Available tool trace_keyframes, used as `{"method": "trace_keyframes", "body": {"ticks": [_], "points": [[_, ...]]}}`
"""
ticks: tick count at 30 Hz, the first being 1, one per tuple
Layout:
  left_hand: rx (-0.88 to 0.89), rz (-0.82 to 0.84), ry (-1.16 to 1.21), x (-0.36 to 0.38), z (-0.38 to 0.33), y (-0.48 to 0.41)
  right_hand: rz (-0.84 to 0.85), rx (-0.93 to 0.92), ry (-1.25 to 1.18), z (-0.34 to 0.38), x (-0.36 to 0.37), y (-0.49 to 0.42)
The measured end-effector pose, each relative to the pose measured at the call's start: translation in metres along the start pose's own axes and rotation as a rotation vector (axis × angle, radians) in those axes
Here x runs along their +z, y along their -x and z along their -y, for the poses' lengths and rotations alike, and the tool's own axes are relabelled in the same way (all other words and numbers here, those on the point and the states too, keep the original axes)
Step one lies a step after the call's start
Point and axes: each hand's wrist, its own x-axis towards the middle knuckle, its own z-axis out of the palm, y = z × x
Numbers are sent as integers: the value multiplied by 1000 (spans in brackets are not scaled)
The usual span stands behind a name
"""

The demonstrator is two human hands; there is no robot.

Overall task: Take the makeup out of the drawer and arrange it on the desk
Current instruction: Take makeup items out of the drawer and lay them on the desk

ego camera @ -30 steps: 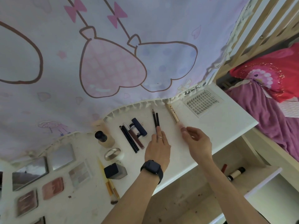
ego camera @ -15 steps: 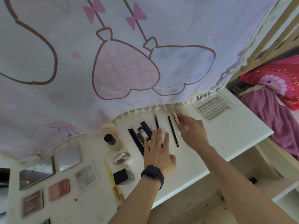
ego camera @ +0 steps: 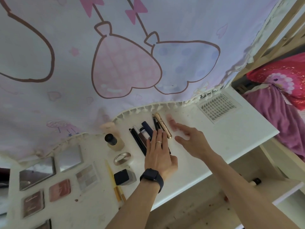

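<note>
One tube (ego camera: 256,181) in drawer (ego camera: 288,194), pencils (ego camera: 156,123) on desk (ego camera: 231,129)

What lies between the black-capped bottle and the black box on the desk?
In the head view, an oval silver compact lies between the black-capped bottle and the black box.

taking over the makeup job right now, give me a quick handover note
Left hand: open, pressed flat on the black pencils.
Right hand: open, motion-blurred, over the desk beside the gold tube, holding nothing.
Done: palettes, bottle, liners and tubes lie in rows on the desk.
Left: at least one dark-capped tube lies in the open drawer; take it out and place it.
</note>
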Motion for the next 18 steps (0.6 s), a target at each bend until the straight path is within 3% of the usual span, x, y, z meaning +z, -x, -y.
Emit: {"method": "trace_keyframes", "body": {"ticks": [12,18], "points": [[50,-65,-63,-5,-1,-1,56,-82,29,5,7,-1],[34,-54,-37,-13,-10,5,-49,49,-219,8,-1,44]]}}
